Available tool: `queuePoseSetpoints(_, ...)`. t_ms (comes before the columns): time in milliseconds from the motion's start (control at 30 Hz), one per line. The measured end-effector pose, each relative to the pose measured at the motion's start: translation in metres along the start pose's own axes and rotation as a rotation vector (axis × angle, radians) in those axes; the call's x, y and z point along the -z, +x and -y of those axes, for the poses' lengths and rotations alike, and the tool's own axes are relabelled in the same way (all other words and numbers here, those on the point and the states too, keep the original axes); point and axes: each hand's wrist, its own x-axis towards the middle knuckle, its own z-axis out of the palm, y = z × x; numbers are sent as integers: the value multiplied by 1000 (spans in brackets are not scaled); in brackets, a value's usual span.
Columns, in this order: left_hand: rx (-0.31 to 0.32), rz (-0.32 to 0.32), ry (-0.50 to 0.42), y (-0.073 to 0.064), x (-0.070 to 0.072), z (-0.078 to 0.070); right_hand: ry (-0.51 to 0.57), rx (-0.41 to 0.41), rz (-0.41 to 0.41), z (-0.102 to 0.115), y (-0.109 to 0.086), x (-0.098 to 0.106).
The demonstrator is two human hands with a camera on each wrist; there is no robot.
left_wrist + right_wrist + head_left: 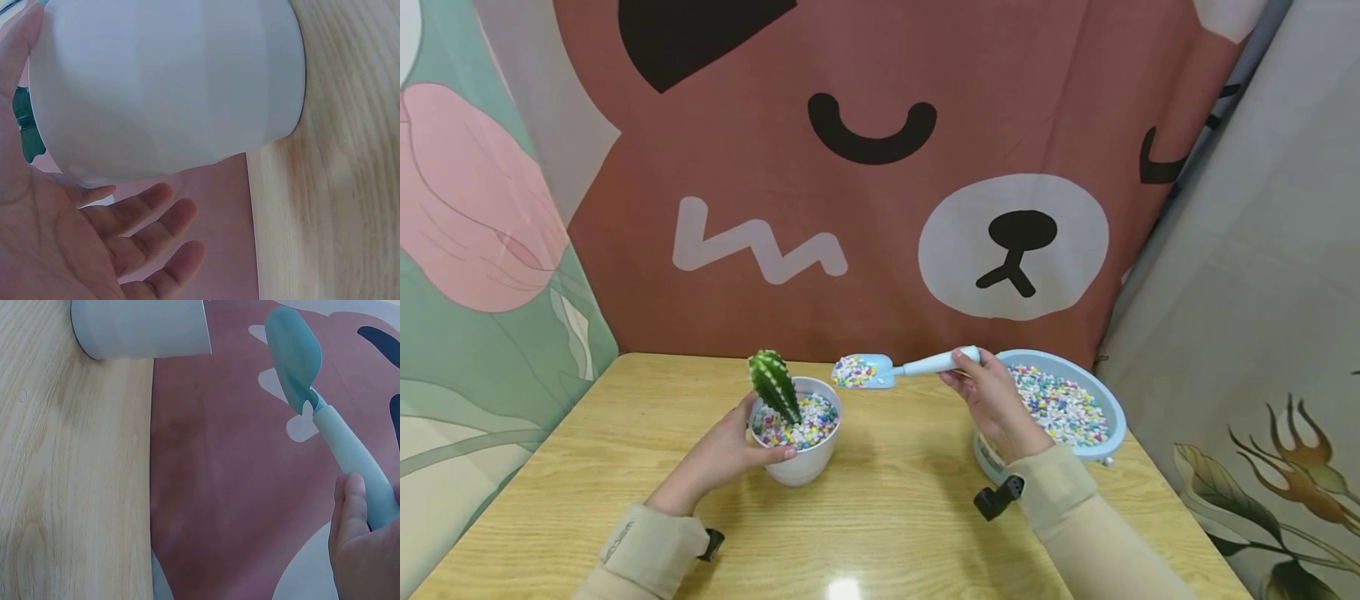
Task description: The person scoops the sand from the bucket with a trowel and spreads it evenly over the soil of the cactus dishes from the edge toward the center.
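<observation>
My left hand (726, 454) holds a white flower pot (801, 468) by its rim, thumb at the near side. In the left wrist view, several fingers stretch past the pot (169, 87). A green cactus (772, 385) stands tilted in the pot among colourful pebbles (808, 425). To the right, my right hand (992, 404) grips a small light-blue trowel (934, 363) by its handle. Multicoloured pebbles (852, 372) lie on the trowel's blade, which is raised just right of the pot's rim. The right wrist view shows the underside of the blade (294, 356).
Beside my right hand, a light-blue basin (1117, 412) holds many similar pebbles (1063, 404); my hand and sleeve cover part of it. Everything stands on a wooden table (880, 508). A printed curtain (880, 308) hangs behind the table's far edge, with more fabric at both sides.
</observation>
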Motion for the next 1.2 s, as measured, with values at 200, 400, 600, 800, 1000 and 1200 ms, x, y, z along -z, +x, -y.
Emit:
queuePoseSetpoints(200,-4,4,0,1,0,0,7,-2,-6,-4,2,-2)
queuePoseSetpoints(400,-11,8,-12,-1,1,0,11,1,-6,-9,2,-5)
queuePoseSetpoints(600,-19,6,-25,-1,1,3,9,1,8,-13,3,-9)
queuePoseSetpoints(800,-18,4,-17,0,0,3,0,-1,8,-15,4,-9)
queuePoseSetpoints(1000,-22,9,-33,-1,1,2,3,-5,9,-20,6,-8)
queuePoseSetpoints(1200,-32,10,-39,-2,1,2,-10,3,14,-23,8,-9)
